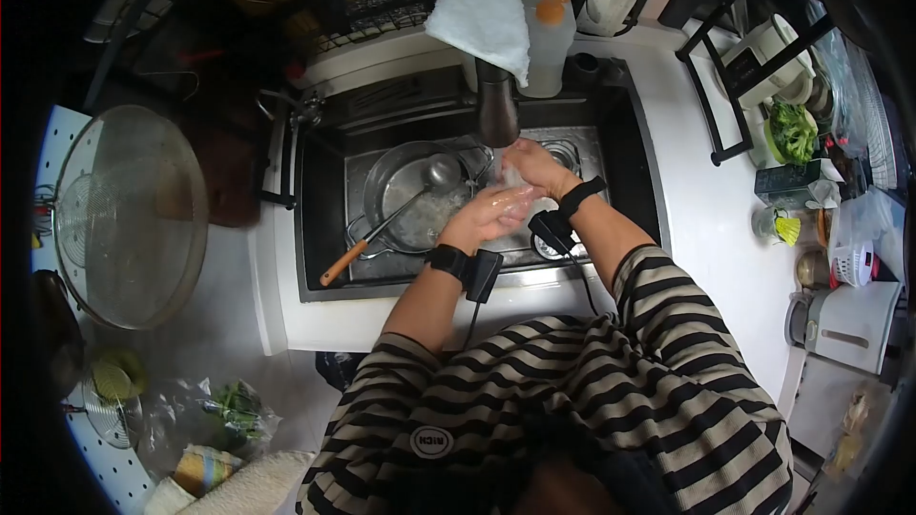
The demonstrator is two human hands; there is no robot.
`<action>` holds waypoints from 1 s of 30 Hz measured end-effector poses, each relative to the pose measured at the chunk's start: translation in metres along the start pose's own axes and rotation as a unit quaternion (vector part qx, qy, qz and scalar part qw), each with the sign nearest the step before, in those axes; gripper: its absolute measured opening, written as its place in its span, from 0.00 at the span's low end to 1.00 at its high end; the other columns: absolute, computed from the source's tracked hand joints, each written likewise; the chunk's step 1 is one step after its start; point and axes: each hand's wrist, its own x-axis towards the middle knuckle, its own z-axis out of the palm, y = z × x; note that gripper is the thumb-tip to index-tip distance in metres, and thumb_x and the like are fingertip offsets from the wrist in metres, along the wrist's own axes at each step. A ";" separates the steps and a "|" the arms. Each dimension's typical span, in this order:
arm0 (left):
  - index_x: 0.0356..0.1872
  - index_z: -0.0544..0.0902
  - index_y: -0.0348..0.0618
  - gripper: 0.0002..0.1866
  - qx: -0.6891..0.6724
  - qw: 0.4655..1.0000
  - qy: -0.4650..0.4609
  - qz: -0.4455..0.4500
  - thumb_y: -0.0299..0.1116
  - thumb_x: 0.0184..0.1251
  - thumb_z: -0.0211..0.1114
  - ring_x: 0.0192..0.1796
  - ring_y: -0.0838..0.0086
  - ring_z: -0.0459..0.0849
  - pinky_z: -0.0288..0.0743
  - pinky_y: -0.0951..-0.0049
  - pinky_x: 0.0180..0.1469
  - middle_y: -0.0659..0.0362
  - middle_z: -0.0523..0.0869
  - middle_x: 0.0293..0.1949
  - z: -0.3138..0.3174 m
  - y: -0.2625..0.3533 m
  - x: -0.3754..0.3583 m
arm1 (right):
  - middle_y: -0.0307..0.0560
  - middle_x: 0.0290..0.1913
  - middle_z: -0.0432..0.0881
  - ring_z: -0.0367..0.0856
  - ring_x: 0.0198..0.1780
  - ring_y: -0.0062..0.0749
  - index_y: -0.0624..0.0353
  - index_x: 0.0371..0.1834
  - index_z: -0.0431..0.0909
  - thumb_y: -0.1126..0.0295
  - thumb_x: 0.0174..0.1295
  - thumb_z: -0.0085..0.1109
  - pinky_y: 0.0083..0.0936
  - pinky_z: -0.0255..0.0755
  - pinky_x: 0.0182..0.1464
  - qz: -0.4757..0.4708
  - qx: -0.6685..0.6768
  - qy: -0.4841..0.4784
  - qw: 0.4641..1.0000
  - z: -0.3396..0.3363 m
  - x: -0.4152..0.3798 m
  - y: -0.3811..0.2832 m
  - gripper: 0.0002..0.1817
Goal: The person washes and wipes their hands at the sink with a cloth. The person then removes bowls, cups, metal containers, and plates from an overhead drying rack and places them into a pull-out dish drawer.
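Observation:
Both hands are close together, wet, below the dark faucet (497, 114) inside the black-rimmed sink (324, 272). My left hand (489, 216) has its fingers stretched out toward the right. Just above and touching it, my right hand (539, 168) has curled fingers. Something pale and translucent shows between them, and I cannot make out whether it is only water. To the left sits a metal pot (382, 172) with cloudy water, its handles resting in the sink. A ladle (391, 216) with a wooden grip leans across the pot, bowl inside.
A white cloth (484, 14) hangs over the faucet, beside a translucent jug (551, 52) with an orange cap. A large mesh strainer (131, 217) stands at left. Right, a black rack (716, 100), leafy greens (792, 132) and a small box (797, 184) line the counter (706, 229).

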 end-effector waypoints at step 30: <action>0.47 0.73 0.42 0.18 -0.013 0.975 0.190 0.118 0.46 0.67 0.53 0.38 0.72 0.79 0.75 0.71 0.37 0.57 0.79 0.42 -0.036 -0.006 -0.008 | 0.34 0.39 0.74 0.72 0.42 0.22 0.52 0.45 0.72 0.58 0.62 0.51 0.34 0.70 0.40 0.107 -0.089 0.150 0.979 -0.006 -0.007 0.022 0.13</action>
